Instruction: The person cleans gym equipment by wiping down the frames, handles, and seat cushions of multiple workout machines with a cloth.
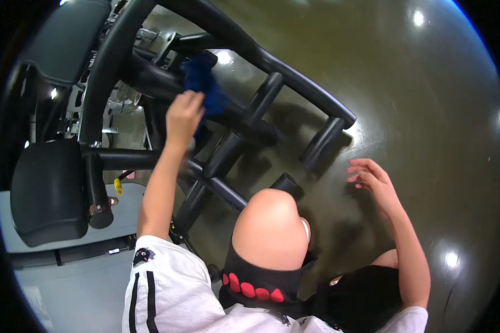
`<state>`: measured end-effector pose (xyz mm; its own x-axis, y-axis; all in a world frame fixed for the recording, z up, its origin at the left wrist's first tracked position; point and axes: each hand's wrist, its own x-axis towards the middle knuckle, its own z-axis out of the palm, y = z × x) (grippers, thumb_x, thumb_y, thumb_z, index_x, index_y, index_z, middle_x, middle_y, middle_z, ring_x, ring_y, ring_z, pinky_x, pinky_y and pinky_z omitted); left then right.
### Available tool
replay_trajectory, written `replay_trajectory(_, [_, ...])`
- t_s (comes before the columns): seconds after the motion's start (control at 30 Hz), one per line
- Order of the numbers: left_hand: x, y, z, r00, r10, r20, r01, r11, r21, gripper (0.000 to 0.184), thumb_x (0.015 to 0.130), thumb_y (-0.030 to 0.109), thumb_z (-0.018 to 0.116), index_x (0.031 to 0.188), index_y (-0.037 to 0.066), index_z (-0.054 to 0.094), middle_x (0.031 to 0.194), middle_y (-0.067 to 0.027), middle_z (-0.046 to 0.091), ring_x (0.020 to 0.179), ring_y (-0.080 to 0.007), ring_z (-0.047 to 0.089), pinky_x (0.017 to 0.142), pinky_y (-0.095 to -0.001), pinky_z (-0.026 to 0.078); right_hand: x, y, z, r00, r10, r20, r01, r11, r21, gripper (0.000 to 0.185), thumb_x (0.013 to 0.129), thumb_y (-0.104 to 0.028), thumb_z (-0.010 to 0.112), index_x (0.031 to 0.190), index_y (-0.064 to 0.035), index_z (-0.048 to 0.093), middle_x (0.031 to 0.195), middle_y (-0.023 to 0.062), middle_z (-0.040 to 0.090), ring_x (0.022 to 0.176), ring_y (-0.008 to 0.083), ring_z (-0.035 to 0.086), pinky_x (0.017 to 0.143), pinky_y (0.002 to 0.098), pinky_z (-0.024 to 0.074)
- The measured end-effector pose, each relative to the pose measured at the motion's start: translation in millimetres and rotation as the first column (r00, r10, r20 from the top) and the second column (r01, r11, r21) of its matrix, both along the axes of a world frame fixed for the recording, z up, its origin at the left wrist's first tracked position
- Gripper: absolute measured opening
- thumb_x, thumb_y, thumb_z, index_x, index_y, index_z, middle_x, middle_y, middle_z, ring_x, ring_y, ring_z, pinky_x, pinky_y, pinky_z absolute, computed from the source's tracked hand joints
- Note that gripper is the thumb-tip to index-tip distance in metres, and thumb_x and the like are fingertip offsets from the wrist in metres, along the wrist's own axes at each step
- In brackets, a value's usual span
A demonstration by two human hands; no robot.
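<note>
My left hand [184, 117] is closed on a dark blue cloth [201, 80], which is smeared by motion. The cloth hangs over or against a thick black tube [155, 82] of a gym machine frame; exactly where it touches is blurred. My right hand [371, 180] is held out over the floor at the right, fingers apart and slightly curled, with nothing in it. Nearest to it is a black stub [321, 145] of the frame. My bent knee [272, 222] is below, between the two arms.
A black padded seat [49, 191] and a black backrest pad [66, 39] are at the left. A yellow handle [118, 187] shows beside the frame. More black tubes [311, 91] reach right over the shiny olive floor [428, 100]. A grey panel [83, 288] lies at lower left.
</note>
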<state>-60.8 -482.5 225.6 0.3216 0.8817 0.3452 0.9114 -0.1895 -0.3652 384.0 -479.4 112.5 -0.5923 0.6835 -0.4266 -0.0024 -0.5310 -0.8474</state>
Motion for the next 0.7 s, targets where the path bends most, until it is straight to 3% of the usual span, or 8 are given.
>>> replay_trajectory(0.07, [13.2, -11.0, -19.5, 0.991, -0.037, -0.132, 0.011, 0.982, -0.189, 0.036, 0.062, 0.013, 0.069, 0.097, 0.014, 0.062, 0.103, -0.0003, 0.057, 0.095, -0.0196, 0.052, 0.079, -0.0345, 0.040, 1.5, 0.9, -0.8, 0.999, -0.037, 0.020, 0.037, 0.999, -0.020, 0.027, 0.090, -0.015, 0.043, 0.113, -0.0066, 0.054, 0.105, 0.0035, 0.059, 0.092, 0.0122, 0.056, 0.081, 0.0263, 0.0411])
replay_trajectory(0.17, [0.1, -26.7, -62.4, 0.955, -0.104, -0.277, 0.033, 0.968, -0.249, 0.033, 0.077, 0.018, 0.054, 0.108, 0.026, 0.062, 0.122, 0.0100, 0.052, 0.115, -0.0107, 0.044, 0.097, -0.0380, 0.029, 1.3, 1.5, 7.8, 0.997, -0.078, 0.027, 0.078, 0.997, -0.018, 0.025, 0.090, -0.014, 0.043, 0.111, -0.0062, 0.055, 0.103, 0.0034, 0.059, 0.092, 0.0120, 0.056, 0.080, 0.0252, 0.0409])
replay_trajectory(0.33, [-13.7, -8.9, -86.0, 0.924, -0.271, -0.270, 0.100, 0.852, -0.514, 0.045, 0.082, 0.020, 0.046, 0.126, 0.029, 0.052, 0.133, 0.0107, 0.044, 0.128, -0.0069, 0.035, 0.110, -0.0362, 0.016, 6.3, -3.0, 5.0, 0.991, -0.117, 0.059, 0.119, 0.993, -0.026, 0.025, 0.090, -0.014, 0.042, 0.109, -0.0065, 0.056, 0.100, 0.0033, 0.060, 0.090, 0.0117, 0.056, 0.080, 0.0249, 0.0408])
replay_trajectory(0.4, [-26.0, 4.2, -121.6, 0.629, -0.567, -0.532, 0.240, 0.792, -0.561, 0.054, 0.082, 0.020, 0.046, 0.135, 0.028, 0.040, 0.141, 0.0073, 0.036, 0.133, -0.0079, 0.029, 0.110, -0.0407, 0.018, 8.2, -4.3, 1.9, 0.991, -0.106, 0.083, 0.107, 0.994, -0.009, 0.025, 0.090, -0.014, 0.043, 0.108, -0.0062, 0.057, 0.099, 0.0035, 0.060, 0.089, 0.0113, 0.056, 0.080, 0.0248, 0.0408])
replay_trajectory(0.47, [-26.2, 18.2, -142.3, -0.294, -0.250, -0.923, 0.514, 0.773, -0.373, 0.058, 0.083, 0.020, 0.045, 0.139, 0.024, 0.031, 0.145, 0.0009, 0.029, 0.133, -0.0127, 0.028, 0.110, -0.0453, 0.019, 8.5, -5.9, 2.8, 0.987, -0.127, 0.097, 0.129, 0.991, -0.022, 0.025, 0.090, -0.015, 0.043, 0.108, -0.0056, 0.056, 0.098, 0.0034, 0.060, 0.089, 0.0108, 0.056, 0.079, 0.0246, 0.0407])
replay_trajectory(0.53, [-25.0, 26.9, -165.4, 0.460, -0.743, -0.486, 0.327, 0.651, -0.685, 0.060, 0.082, 0.024, 0.047, 0.140, 0.020, 0.030, 0.147, -0.0049, 0.024, 0.133, -0.0203, 0.027, 0.111, -0.0509, 0.017, 9.6, -9.6, 1.0, 0.990, -0.090, 0.107, 0.090, 0.996, 0.008, 0.024, 0.090, -0.016, 0.043, 0.107, -0.0055, 0.056, 0.097, 0.0028, 0.060, 0.089, 0.0104, 0.056, 0.080, 0.0248, 0.0408])
replay_trajectory(0.57, [-27.1, 29.1, -173.0, 0.404, -0.769, -0.496, 0.319, 0.627, -0.711, 0.054, 0.086, 0.030, 0.042, 0.138, 0.019, 0.033, 0.147, -0.0070, 0.022, 0.135, -0.0224, 0.021, 0.106, -0.0536, 0.024, 9.9, -12.3, -2.1, 0.987, -0.111, 0.112, 0.113, 0.994, -0.005, 0.024, 0.090, -0.016, 0.043, 0.107, -0.0055, 0.056, 0.097, 0.0028, 0.060, 0.089, 0.0104, 0.056, 0.080, 0.0248, 0.0408])
replay_trajectory(0.7, [-19.9, 31.0, -179.5, 0.277, -0.832, -0.480, 0.342, 0.553, -0.760, 0.055, 0.086, 0.034, 0.042, 0.139, 0.024, 0.030, 0.148, -0.0027, 0.016, 0.135, -0.0250, 0.020, 0.109, -0.0565, 0.018, 8.0, -15.3, -10.1, 0.992, -0.062, 0.111, 0.060, 0.998, 0.016, 0.024, 0.089, -0.016, 0.044, 0.107, -0.0048, 0.056, 0.096, 0.0026, 0.060, 0.087, 0.0096, 0.056, 0.078, 0.0244, 0.0411])
